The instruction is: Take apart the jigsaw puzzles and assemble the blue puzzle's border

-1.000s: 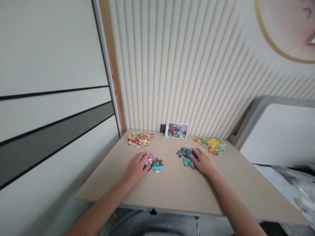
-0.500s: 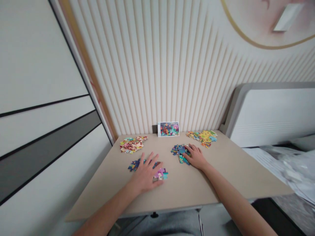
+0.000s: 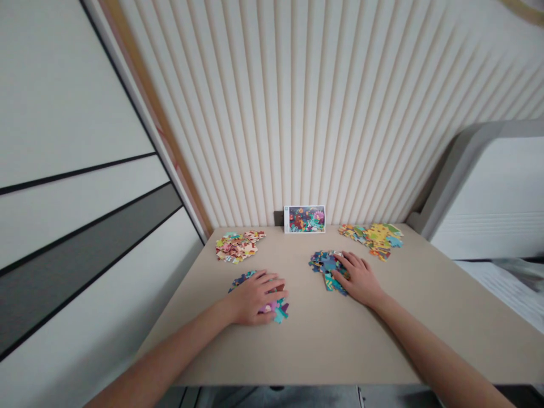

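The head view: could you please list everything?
Picture card: 1, multicoloured, table back
Dark square: 1, blackish, card's left
Reddish puzzle pile: 1, red-cream, back left
Yellow puzzle pile: 1, yellow, back right
Blue puzzle pile: 1, blue, front right
Mixed puzzle pile: 1, multicoloured, front left
Table: 1, beige, centre
Wall: 1, cream, ribbed, back
Cabinet: 1, white-grey, left
Panel: 1, grey-white, right
Curved edge: 1, gold, top right
Sheet: 1, white, right edge
Fabric: 1, grey, bottom
Left hand: 1, on mixed pile
Right hand: 1, on blue pile

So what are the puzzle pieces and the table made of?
The puzzle pieces look like matte printed cardboard: flat, with cut knobs, though thin wood is possible. The table may be dull laminated board: its smooth beige top shows no grain.
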`<state>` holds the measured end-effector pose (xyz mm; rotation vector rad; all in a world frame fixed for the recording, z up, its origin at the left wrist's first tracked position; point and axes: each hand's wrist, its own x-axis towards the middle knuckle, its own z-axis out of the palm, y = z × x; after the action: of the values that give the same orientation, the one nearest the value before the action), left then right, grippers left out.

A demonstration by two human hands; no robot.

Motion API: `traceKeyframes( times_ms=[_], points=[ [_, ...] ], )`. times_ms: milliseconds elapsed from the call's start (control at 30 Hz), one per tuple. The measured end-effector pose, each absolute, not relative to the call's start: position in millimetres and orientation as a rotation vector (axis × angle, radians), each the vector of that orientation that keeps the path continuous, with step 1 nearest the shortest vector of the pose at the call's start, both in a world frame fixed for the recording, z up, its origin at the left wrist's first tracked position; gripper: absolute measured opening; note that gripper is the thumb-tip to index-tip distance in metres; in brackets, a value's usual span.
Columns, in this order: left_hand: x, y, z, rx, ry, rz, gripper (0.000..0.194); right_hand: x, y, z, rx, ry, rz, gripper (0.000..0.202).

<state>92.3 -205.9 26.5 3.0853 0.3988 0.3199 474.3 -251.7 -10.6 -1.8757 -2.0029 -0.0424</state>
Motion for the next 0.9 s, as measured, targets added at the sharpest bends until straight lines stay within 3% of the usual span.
traceKeyframes(
  times_ms=[267,400,567,767,900],
  points=[
    [83.5,-225.1,19.4,3.113,0.190,0.491,0.046,456.7,-261.1,1.2,-1.804,-1.962,-0.192,0.051],
    [87.9,-227.6,14.1,3.114,0.034,0.503,0.035,408.5,-272.8,19.5,-1.432,-2.322,0.119,0.042],
    [88.3,-225.6,10.0,3.084,0.078,0.511,0.025,336.2,-271.4,30.0,-0.933,-2.530,0.527,0.049],
    [79.2,-227.7,6.5,3.074,0.180,0.507,0.026,311.4,-263.4,22.8,-0.948,-2.461,0.574,0.052],
    [76.9,-226.9,4.3,3.049,0.247,0.501,0.027,318.0,-268.6,17.9,-0.996,-2.450,0.457,0.038]
  ],
)
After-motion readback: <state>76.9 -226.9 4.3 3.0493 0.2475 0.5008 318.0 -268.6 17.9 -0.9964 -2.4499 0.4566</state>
